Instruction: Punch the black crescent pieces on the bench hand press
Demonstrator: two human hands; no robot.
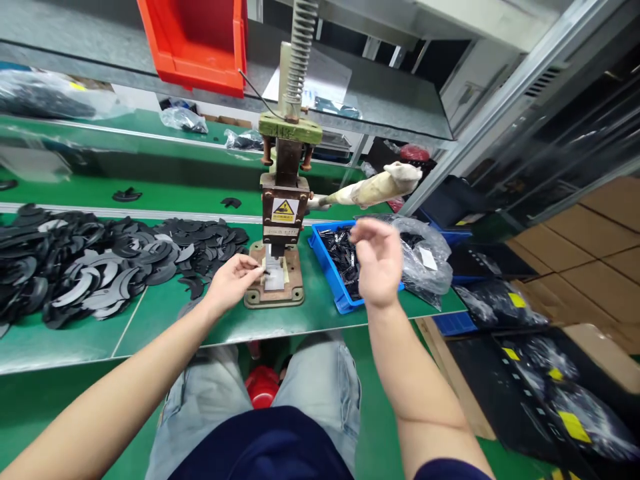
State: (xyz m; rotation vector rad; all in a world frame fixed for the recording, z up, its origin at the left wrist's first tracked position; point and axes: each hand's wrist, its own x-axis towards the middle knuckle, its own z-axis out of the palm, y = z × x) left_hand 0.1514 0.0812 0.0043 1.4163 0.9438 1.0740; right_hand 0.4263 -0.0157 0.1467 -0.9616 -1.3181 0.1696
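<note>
At the base of a hand press point(285, 200), my left hand point(237, 280) has its thumb and fingertips pinched together on a small dark part point(267, 271). That part is over the pale fixture plate point(275, 280), right under the press ram; its exact kind is too small to make out. My right hand point(379, 261) is raised above the right end of a blue bin point(330, 267) of small black parts, fingers loosely bent and apart, holding nothing. The press's cloth-wrapped lever point(375, 188) sticks out to the right, just above my right hand and apart from it.
A large heap of black curved pieces point(120, 260) covers the bench's left side. Beside the blue bin lies a clear plastic bag point(425, 257) of parts. A red bin point(200, 67) stands on the upper shelf. Boxes and bagged parts point(540, 353) are at the right.
</note>
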